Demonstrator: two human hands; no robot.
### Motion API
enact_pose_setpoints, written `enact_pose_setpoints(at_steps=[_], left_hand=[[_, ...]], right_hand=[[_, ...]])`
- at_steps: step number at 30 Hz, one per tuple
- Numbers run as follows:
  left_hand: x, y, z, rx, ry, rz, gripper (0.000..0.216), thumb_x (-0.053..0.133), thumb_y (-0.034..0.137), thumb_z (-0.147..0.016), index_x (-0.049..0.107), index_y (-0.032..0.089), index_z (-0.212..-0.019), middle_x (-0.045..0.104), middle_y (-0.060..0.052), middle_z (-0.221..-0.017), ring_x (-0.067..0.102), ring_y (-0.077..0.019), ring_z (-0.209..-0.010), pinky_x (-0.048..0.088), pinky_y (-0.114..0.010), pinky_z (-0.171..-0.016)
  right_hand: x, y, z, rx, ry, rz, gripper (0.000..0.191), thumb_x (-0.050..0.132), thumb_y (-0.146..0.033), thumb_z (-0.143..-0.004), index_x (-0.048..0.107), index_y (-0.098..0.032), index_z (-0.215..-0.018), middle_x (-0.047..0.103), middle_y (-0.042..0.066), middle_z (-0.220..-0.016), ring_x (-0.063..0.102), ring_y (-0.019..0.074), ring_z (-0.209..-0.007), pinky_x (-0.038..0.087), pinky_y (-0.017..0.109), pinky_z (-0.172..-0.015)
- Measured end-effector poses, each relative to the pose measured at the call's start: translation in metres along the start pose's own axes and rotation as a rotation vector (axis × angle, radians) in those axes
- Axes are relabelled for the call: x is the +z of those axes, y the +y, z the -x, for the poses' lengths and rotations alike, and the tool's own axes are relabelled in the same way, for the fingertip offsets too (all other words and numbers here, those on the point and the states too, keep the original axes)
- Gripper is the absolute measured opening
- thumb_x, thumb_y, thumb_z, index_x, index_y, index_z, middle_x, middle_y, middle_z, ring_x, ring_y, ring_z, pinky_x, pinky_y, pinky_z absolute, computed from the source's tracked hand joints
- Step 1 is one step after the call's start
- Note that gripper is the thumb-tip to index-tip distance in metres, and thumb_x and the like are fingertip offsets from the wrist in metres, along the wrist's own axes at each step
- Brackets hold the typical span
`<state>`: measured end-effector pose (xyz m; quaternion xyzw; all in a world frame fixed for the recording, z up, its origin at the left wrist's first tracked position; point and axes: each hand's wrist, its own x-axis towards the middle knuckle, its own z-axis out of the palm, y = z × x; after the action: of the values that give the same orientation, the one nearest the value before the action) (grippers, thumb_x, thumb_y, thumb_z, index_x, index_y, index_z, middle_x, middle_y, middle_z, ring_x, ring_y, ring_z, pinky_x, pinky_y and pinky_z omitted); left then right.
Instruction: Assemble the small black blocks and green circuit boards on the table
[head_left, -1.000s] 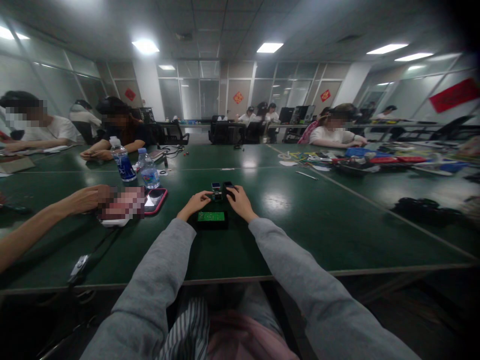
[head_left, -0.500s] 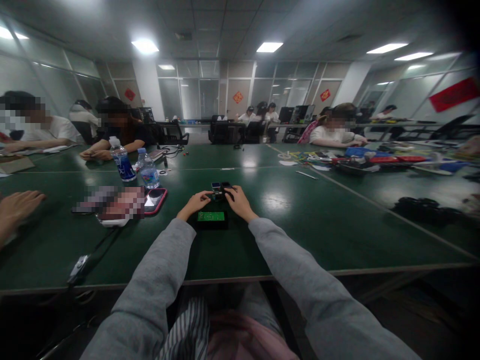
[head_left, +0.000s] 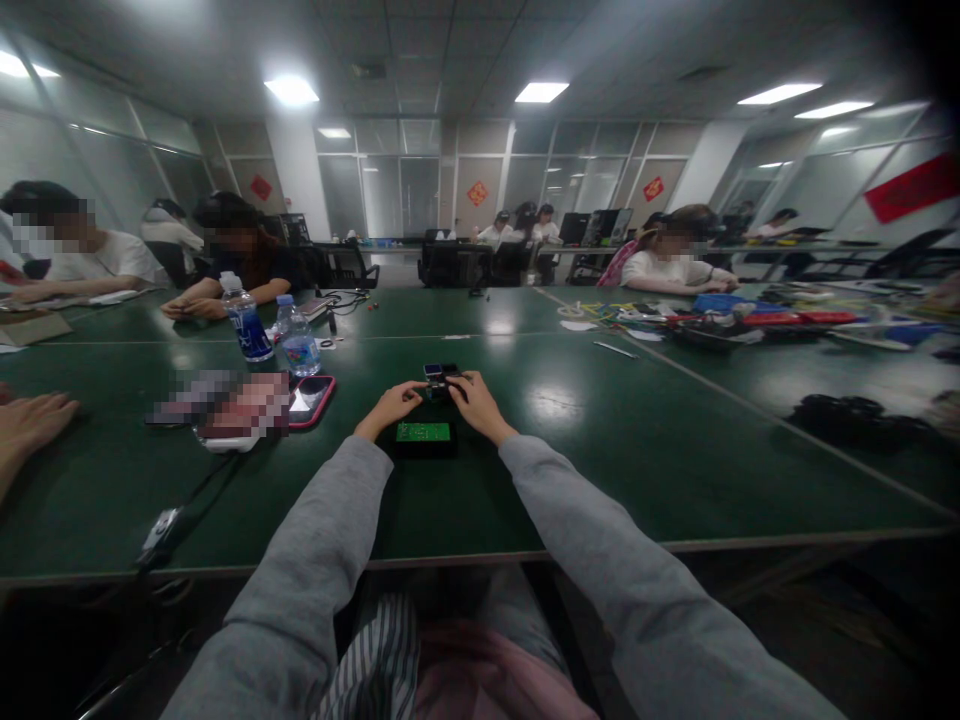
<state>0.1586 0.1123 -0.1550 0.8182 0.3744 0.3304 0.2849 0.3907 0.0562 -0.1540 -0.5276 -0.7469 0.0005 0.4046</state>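
Observation:
My left hand (head_left: 395, 408) and my right hand (head_left: 480, 403) reach out over the green table, fingertips close together. Between them is a small dark part (head_left: 436, 389) with a metallic glint, too small to name. The fingers of both hands are closed at its two sides and partly cover it. Just beyond it are two small dark boxes, the left one (head_left: 433, 371) with a pale bluish face. Nearer to me, below my hands, a green circuit board (head_left: 424, 432) lies in a black tray or case.
Left of my hands lie a pink-edged phone (head_left: 310, 400) and a white device (head_left: 232, 440) with a cable. Two water bottles (head_left: 251, 325) stand behind them. Another person's hand (head_left: 34, 425) rests at the left edge. Tools and cables (head_left: 750, 320) are piled at the right.
The other person's hand at the left has drawn back toward the left edge. My own hands stay almost in place around the small dark part.

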Motion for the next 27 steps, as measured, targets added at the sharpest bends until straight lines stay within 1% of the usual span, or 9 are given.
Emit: enact_pose_setpoints(at_steps=[7,13,17,19,23,27], left_hand=[[-0.002,0.009,0.002,-0.018,-0.006,-0.023,0.041,0.061,0.027,-0.083,0.061,0.022,-0.124,0.071,-0.006,-0.097,0.066,-0.0180,-0.085,0.052,-0.034,-0.083],[0.000,0.005,0.001,-0.022,0.005,-0.039,0.041,0.061,0.026,-0.083,0.061,0.022,-0.124,0.071,-0.005,-0.097,0.066,-0.0174,-0.085,0.052,-0.033,-0.082],[0.000,0.007,0.001,-0.036,0.013,-0.017,0.043,0.062,0.024,-0.082,0.060,0.020,-0.124,0.071,-0.005,-0.094,0.066,-0.0176,-0.085,0.052,-0.034,-0.082],[-0.001,0.010,0.002,-0.043,0.006,-0.008,0.043,0.062,0.024,-0.081,0.060,0.020,-0.124,0.071,-0.005,-0.093,0.066,-0.0177,-0.084,0.052,-0.034,-0.082],[-0.001,0.012,0.003,-0.043,0.008,0.002,0.042,0.062,0.023,-0.081,0.060,0.020,-0.123,0.070,-0.005,-0.093,0.066,-0.0173,-0.084,0.052,-0.033,-0.081],[0.000,0.006,0.001,-0.027,0.015,0.026,0.042,0.062,0.023,-0.081,0.060,0.021,-0.123,0.070,-0.004,-0.092,0.066,-0.0164,-0.082,0.052,-0.032,-0.080]], right_hand=[[-0.003,-0.003,0.001,0.002,-0.021,-0.007,0.038,0.041,-0.040,-0.096,0.058,-0.023,-0.126,0.041,0.011,-0.126,0.046,0.0214,-0.120,0.043,0.040,-0.102],[-0.004,-0.004,0.001,0.017,-0.022,-0.022,0.037,0.041,-0.040,-0.096,0.059,-0.023,-0.124,0.041,0.010,-0.127,0.048,0.0206,-0.117,0.043,0.039,-0.101],[-0.005,-0.007,0.002,0.027,-0.036,-0.028,0.037,0.041,-0.040,-0.096,0.058,-0.023,-0.124,0.041,0.010,-0.127,0.049,0.0201,-0.117,0.044,0.038,-0.101],[-0.007,-0.009,0.002,0.010,-0.019,-0.012,0.037,0.041,-0.039,-0.096,0.058,-0.022,-0.124,0.041,0.011,-0.127,0.047,0.0209,-0.119,0.042,0.039,-0.103],[-0.012,-0.016,0.000,-0.016,0.064,0.045,0.038,0.043,-0.037,-0.095,0.058,-0.019,-0.125,0.041,0.013,-0.129,0.046,0.0238,-0.119,0.039,0.043,-0.105],[-0.022,-0.036,0.000,-0.027,0.124,0.026,0.038,0.043,-0.038,-0.095,0.057,-0.019,-0.126,0.042,0.013,-0.129,0.045,0.0247,-0.119,0.039,0.044,-0.105]])
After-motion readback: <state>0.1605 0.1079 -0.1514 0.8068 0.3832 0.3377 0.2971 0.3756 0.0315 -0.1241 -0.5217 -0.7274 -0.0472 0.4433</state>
